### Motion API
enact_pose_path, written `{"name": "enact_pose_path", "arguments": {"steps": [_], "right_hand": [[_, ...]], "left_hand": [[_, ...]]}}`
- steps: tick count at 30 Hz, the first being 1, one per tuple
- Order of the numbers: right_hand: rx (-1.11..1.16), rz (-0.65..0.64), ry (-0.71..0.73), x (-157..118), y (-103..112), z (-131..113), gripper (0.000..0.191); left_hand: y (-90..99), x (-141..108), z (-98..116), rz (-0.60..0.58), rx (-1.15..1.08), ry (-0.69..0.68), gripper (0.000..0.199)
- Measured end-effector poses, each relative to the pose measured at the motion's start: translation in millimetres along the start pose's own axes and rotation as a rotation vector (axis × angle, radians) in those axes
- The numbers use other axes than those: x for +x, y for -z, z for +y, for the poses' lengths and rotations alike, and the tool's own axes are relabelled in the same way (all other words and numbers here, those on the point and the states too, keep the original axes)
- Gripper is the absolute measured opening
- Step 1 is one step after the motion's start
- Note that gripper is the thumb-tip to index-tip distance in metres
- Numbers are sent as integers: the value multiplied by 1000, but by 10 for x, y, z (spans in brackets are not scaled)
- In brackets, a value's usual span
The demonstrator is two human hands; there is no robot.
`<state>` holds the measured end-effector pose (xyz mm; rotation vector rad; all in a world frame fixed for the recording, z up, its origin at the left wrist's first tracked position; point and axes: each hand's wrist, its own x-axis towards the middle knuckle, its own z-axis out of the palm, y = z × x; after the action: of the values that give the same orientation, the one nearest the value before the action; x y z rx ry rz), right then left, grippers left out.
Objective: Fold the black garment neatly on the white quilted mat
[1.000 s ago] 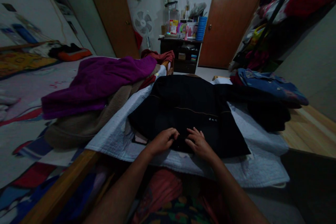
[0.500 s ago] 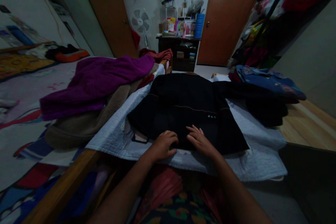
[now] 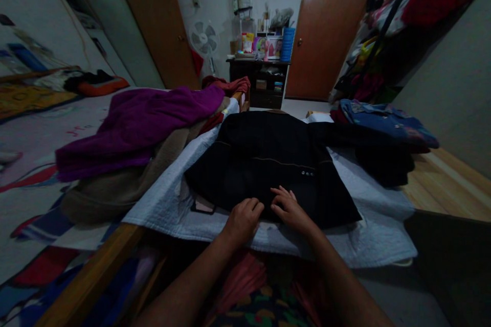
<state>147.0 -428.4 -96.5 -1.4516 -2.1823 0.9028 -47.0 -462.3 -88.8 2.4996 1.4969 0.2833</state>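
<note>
Bedsheet, patterned, far L, w/ an orange-and-black cloth item toward the back. Wooden rail runs diag. along its near R edge. Next: brown cloth, rumpled, partly under purple cloth, also bunched. Then lt blue quilted cloth, spread out approx. mid-view; black jacket lies on it, more or less flat, center. Small pale item w/ dark edge pokes out from under jacket's lower L corner; can't tell what it is. White fan stands at back wall, L of dark cabinet w/ misc. items on top.

L hand: at jacket's near edge, back of hand up, fingers bent & close together; can't tell if fabric is pinched. R hand: just beside it, also on the near edge, fingers loosely spread over the black fabric, nothing gripped that shows. Row of 3 shiny studs sits just above R hand, on the jacket.

Farther R: brown door at back, jacket's sleeve stretched out to the R, denim garment just behind it, wood-grain surface at R, hanging clothes upper R.
</note>
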Motion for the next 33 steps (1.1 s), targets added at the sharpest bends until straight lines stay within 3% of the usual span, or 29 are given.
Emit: {"name": "enact_pose_path", "arguments": {"steps": [2,5,8,11,13,18,22,27,33], "right_hand": [[10,-3,7,-9,15,-11,13],[61,32,43,-20,140,14,13],[11,252,63,-9,419,144,14],[-219,537,21,19,784,369,16],[-380,627,-82,31,1007,532,21],[-583,488,-477,23,1345,797,34],[-540,351,-648,56,1461,842,39],[-553,194,-631,116,1510,833,29],[-457,299,-524,103,1557,829,18]], "left_hand": [[-106,-20,-18,56,8,-32,27],[-274,-40,-84,241,54,-131,23],[-362,-45,-128,379,108,-213,21],[-345,-44,-123,343,110,-257,18],[-320,-44,-112,298,93,-250,19],[-319,-30,-101,246,-12,-154,35],[-287,16,-46,164,58,-93,41],[-214,85,52,110,153,7,30],[-172,87,15,67,123,16,30]]}}
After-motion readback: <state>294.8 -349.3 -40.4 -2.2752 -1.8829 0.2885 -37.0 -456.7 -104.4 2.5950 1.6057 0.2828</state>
